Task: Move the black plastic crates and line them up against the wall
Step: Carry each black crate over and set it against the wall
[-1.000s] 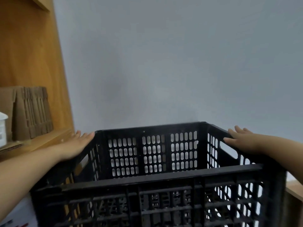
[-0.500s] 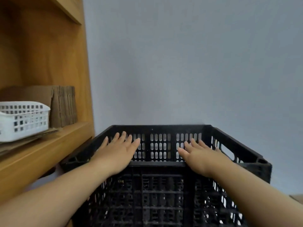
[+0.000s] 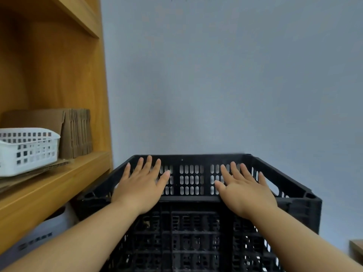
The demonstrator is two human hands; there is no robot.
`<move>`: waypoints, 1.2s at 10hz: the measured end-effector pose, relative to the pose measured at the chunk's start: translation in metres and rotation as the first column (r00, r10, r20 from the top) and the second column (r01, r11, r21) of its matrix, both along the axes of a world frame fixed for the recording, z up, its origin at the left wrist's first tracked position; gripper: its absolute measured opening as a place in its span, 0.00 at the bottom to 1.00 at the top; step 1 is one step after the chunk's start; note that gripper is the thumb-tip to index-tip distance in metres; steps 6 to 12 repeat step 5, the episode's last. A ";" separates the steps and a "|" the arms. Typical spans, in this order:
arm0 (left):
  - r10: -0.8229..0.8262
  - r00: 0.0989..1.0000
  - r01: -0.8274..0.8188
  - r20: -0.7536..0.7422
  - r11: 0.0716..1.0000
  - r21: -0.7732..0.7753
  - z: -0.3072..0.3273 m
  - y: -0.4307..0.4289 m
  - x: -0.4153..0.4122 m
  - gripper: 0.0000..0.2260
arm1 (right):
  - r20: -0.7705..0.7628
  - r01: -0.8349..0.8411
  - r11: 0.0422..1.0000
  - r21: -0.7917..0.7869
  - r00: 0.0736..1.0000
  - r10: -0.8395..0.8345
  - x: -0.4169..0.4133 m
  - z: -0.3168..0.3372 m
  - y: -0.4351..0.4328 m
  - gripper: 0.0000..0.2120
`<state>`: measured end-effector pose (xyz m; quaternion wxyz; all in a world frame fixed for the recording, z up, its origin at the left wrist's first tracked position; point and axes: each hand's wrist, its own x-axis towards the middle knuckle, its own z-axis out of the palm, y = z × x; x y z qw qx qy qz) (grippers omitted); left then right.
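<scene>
A plain grey-blue wall (image 3: 225, 79) is filling most of the view, lit softly and evenly. On the left a wooden shelf unit (image 3: 59, 61) is standing against it, and its lower board is carrying a white plastic basket (image 3: 27, 150) sitting just in front of a stack of flattened cardboard (image 3: 76, 132). A corner of something wooden (image 3: 356, 252) is showing at the bottom right edge.

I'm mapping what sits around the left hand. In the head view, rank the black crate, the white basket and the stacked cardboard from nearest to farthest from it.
1. Black crate: directly under the left hand, palm on its near rim.
2. and 3. White basket and stacked cardboard, both on the wooden shelf to the left: too close to call.
</scene>
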<state>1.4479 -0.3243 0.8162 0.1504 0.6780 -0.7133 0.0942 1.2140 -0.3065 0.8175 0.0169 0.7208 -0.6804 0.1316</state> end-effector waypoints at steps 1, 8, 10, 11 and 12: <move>-0.006 1.000 0.006 0.002 1.000 -0.008 -0.001 0.001 -0.002 0.29 | 0.015 0.011 1.000 -0.006 1.000 -0.011 -0.002 0.001 0.000 0.28; -0.366 0.850 0.305 -0.377 0.928 -0.213 0.032 0.053 -0.007 0.26 | 0.602 -0.391 0.788 -0.476 0.508 0.616 -0.044 0.098 0.130 0.37; -0.366 0.850 0.305 -0.377 0.928 -0.213 0.032 0.053 -0.007 0.26 | 0.602 -0.391 0.788 -0.476 0.508 0.616 -0.044 0.098 0.130 0.37; -0.366 0.850 0.305 -0.377 0.928 -0.213 0.032 0.053 -0.007 0.26 | 0.602 -0.391 0.788 -0.476 0.508 0.616 -0.044 0.098 0.130 0.37; -0.366 0.850 0.305 -0.377 0.928 -0.213 0.032 0.053 -0.007 0.26 | 0.602 -0.391 0.788 -0.476 0.508 0.616 -0.044 0.098 0.130 0.37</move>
